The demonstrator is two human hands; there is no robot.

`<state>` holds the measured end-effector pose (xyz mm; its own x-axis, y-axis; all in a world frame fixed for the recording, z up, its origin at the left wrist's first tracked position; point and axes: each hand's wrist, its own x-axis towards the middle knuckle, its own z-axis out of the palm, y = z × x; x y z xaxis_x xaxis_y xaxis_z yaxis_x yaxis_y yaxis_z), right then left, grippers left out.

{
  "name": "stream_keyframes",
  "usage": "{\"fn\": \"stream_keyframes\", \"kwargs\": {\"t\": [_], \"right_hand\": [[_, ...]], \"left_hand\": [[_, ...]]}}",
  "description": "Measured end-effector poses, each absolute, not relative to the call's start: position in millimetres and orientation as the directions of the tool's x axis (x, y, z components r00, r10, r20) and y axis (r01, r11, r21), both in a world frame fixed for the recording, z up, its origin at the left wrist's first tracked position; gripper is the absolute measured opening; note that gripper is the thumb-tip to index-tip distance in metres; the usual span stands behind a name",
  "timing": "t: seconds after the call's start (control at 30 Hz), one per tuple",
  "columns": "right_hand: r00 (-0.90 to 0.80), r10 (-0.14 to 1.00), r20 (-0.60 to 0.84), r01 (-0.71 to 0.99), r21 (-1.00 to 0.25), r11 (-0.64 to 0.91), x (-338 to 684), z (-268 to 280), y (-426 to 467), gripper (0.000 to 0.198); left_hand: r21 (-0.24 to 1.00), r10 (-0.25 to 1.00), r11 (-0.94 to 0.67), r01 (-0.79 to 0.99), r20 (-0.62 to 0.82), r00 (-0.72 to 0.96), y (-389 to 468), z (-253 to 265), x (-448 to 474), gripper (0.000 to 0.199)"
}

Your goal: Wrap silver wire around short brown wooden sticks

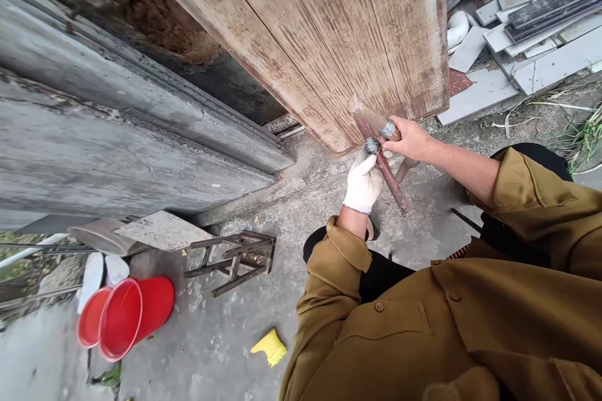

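My left hand (363, 185), in a white work glove, is closed around a reddish-brown wooden stick (394, 185). A coil of silvery wire (372, 146) is wound about that stick just above the gloved fingers. My bare right hand (414, 140) grips a lighter wooden piece bound with a second band of wire (388, 130), its thumb and fingertips close to the first coil. The far ends of both pieces look blurred against a weathered plank panel (324, 31). How the two pieces join is partly hidden by my hands.
Broken tiles and boards (540, 37) are piled at the right. A small wooden stool (235, 260) lies on its side to the left, beyond it red buckets (157, 310). A yellow object (270, 348) rests on the concrete floor. Grey boards (117, 131) line the left.
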<state>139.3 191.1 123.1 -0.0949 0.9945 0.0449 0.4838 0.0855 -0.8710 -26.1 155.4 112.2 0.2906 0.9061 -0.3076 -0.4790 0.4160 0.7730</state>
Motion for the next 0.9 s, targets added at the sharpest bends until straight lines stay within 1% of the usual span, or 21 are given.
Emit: {"fn": "stream_keyframes", "kwargs": {"t": [0.1, 0.2, 0.27, 0.43, 0.6, 0.8, 0.9], "right_hand": [[-0.114, 0.992, 0.061, 0.529, -0.841, 0.113, 140.8, 128.0, 189.5, 0.025], [-0.121, 0.991, 0.064, 0.539, -0.834, 0.120, 141.4, 128.8, 188.8, 0.027], [-0.114, 0.991, 0.063, 0.543, -0.832, 0.115, 142.0, 128.2, 188.7, 0.027], [-0.130, 0.990, 0.062, 0.504, -0.855, 0.120, 144.2, 132.1, 184.5, 0.026], [-0.160, 0.986, 0.038, 0.455, -0.884, 0.108, 143.7, 136.1, 180.3, 0.027], [-0.161, 0.983, 0.084, 0.550, -0.820, 0.160, 140.4, 128.1, 185.0, 0.028], [-0.174, 0.982, 0.068, 0.537, -0.830, 0.153, 138.4, 126.4, 183.8, 0.026]], "left_hand": [[0.803, 0.918, 0.373, -0.464, -0.249, 0.307, 155.9, 109.7, -27.0, 0.034], [0.826, 0.934, 0.323, -0.462, -0.201, 0.294, 157.6, 105.7, -27.3, 0.042], [0.831, 0.939, 0.307, -0.463, -0.186, 0.288, 158.4, 103.7, -27.5, 0.043], [0.845, 0.938, 0.323, -0.427, -0.224, 0.265, 158.6, 103.7, -28.7, 0.039], [0.858, 0.949, 0.273, -0.436, -0.165, 0.269, 159.8, 105.5, -29.4, 0.045], [0.865, 0.950, 0.268, -0.424, -0.165, 0.265, 160.9, 107.1, -29.5, 0.047], [0.870, 0.953, 0.273, -0.410, -0.184, 0.242, 159.2, 109.6, -30.3, 0.045]]}}
